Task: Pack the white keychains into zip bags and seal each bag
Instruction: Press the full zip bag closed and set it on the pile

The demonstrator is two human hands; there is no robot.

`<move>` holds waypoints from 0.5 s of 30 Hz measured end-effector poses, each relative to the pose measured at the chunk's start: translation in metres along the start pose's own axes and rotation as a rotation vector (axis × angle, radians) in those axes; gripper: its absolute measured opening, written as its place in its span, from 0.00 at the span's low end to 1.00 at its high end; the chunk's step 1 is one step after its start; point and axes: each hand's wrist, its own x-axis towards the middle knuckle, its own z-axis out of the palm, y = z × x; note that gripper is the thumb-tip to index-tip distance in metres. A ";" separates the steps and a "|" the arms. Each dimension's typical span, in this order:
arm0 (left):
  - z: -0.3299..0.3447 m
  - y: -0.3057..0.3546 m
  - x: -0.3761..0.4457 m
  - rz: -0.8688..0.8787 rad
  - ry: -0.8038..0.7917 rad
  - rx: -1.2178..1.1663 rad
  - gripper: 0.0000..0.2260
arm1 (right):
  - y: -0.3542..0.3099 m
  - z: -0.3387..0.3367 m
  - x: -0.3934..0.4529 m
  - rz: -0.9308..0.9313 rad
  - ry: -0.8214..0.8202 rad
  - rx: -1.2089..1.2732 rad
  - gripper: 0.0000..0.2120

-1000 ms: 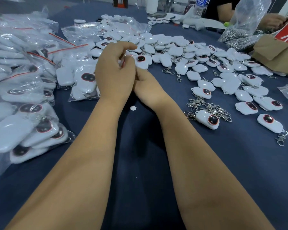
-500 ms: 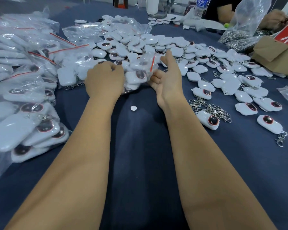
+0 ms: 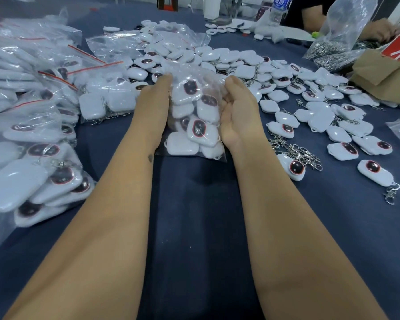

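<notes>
Zip bag (image 3: 195, 116) (full of keychains) pressed between flat-fingered left hand (image 3: 154, 94) and right hand (image 3: 234, 105).

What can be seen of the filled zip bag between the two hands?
The zip bag is clear, crinkled plastic, stuffed with white keychains, several showing dark, red-rimmed oval faces. It lies lengthwise on the dark blue table, its bottom edge nearest the camera. The left hand presses its left side and the right hand its right, fingers roughly straight. Its far end and seal are not clearly visible.
</notes>
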 end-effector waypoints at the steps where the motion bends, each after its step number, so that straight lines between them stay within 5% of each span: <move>1: 0.000 -0.001 0.001 -0.002 -0.024 -0.062 0.17 | 0.000 0.000 0.000 -0.012 -0.025 -0.006 0.05; 9: -0.001 -0.007 0.009 -0.101 -0.225 -0.580 0.19 | -0.003 -0.002 -0.005 -0.025 -0.074 -0.224 0.09; 11: 0.000 -0.006 0.008 -0.124 -0.224 -0.567 0.23 | -0.005 -0.003 -0.006 -0.080 -0.058 -0.212 0.11; 15: 0.004 -0.008 0.010 -0.029 -0.082 -0.452 0.11 | -0.008 -0.002 -0.007 -0.150 -0.001 -0.168 0.09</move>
